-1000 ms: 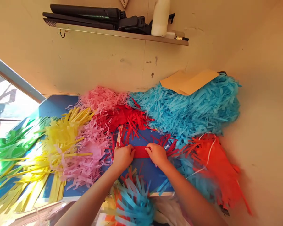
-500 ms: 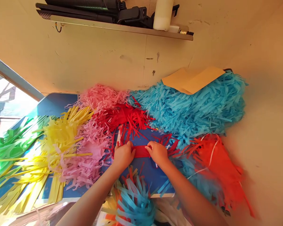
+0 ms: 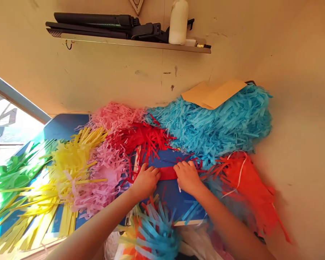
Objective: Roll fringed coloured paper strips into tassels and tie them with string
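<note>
A red fringed tissue paper strip [image 3: 168,173] lies across the blue tabletop [image 3: 170,200], its plain middle band showing between my hands and cut strands spreading at both ends. My left hand [image 3: 146,181] is closed on the left part of the band, fingers curled over it. On the right part, my right hand [image 3: 187,177] has its fingers bent down over the paper, the tips hidden. Just behind lies a pile of red fringe [image 3: 141,137]. In front, a blue and orange fringed bunch [image 3: 159,231] sits at the table's near edge.
Yellow fringe [image 3: 70,155], green fringe [image 3: 13,173], lilac fringe [image 3: 105,177] and pink fringe [image 3: 117,115] cover the left. A big light-blue heap [image 3: 219,126] carries an orange-yellow sheet [image 3: 212,95]. Orange-red fringe [image 3: 249,184] lies right. A wall shelf [image 3: 138,44] holds a white bottle [image 3: 178,23].
Both hands have shifted slightly right in view and their fingers now lie flatter over the red band, where the right hand was pinching its edge. The camera view has tilted up a little.
</note>
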A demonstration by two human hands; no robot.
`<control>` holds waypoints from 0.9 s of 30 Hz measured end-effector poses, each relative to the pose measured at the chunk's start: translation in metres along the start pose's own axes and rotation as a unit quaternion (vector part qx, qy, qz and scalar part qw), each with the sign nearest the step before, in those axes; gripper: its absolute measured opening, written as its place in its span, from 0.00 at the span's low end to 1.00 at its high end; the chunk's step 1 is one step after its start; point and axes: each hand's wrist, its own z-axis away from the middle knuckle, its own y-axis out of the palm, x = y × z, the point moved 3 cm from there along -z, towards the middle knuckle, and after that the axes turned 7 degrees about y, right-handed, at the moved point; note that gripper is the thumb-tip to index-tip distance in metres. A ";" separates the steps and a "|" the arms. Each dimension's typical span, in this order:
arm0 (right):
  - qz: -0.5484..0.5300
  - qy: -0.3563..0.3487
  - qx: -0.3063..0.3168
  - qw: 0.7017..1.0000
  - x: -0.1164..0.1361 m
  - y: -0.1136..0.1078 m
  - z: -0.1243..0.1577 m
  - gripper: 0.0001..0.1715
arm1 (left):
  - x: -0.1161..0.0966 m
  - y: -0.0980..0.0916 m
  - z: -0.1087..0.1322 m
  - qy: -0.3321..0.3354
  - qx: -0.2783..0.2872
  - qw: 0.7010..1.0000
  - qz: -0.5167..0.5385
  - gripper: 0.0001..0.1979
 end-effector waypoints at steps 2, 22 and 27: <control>-0.011 -0.014 -0.011 1.000 0.000 -0.004 0.001 0.13 | 0.002 0.003 -0.001 -0.010 -0.008 1.000 0.001 0.13; -0.158 0.077 0.042 0.984 -0.025 0.025 -0.036 0.17 | 0.040 0.011 0.007 -0.186 -0.078 0.977 0.074 0.18; -0.151 0.058 0.023 0.987 -0.022 0.021 -0.027 0.09 | 0.041 0.008 0.012 -0.165 -0.074 0.979 0.094 0.11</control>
